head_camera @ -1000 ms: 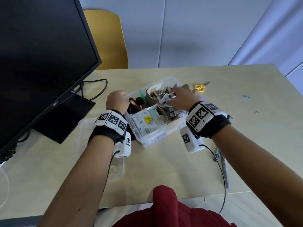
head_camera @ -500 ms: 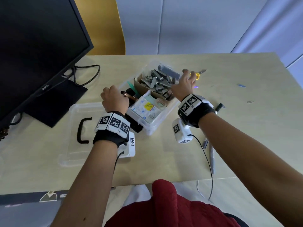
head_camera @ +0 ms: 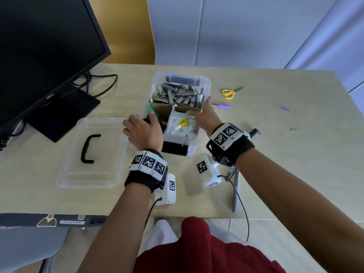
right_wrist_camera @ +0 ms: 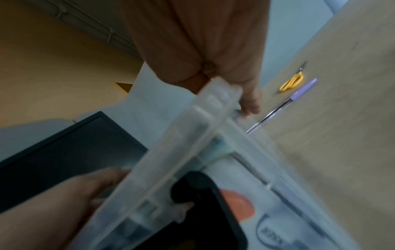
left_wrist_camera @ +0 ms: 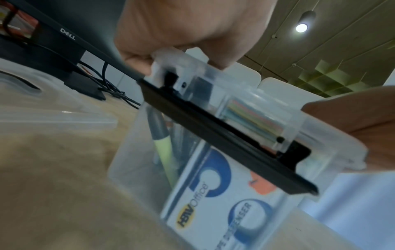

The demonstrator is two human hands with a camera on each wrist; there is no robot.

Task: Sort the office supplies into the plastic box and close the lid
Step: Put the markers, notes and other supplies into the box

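The clear plastic box (head_camera: 205, 83) stands mid-table and holds a cardboard tray of grey staples (head_camera: 177, 93), a tape dispenser pack (head_camera: 182, 127) and pens. My left hand (head_camera: 143, 131) grips its left rim, fingers curled over the edge (left_wrist_camera: 181, 55). My right hand (head_camera: 206, 115) grips the right rim (right_wrist_camera: 213, 94). A black latch (left_wrist_camera: 224, 135) hangs on the near wall. The clear lid (head_camera: 110, 174) with a black handle (head_camera: 88, 148) lies flat to the left. Yellow scissors (head_camera: 228, 93) and a purple pen (head_camera: 221, 106) lie right of the box.
A black monitor (head_camera: 39, 46) with its stand and cables fills the left back. Grey pens (head_camera: 236, 186) lie near the front edge under my right wrist. A paper clip (head_camera: 293, 129) and a small blue item (head_camera: 284, 108) lie at the right. A yellow chair (head_camera: 126, 30) stands behind.
My right hand left the staples and came to the box's right rim. The box has turned so its long side points away from me. My left hand stayed at the left rim.
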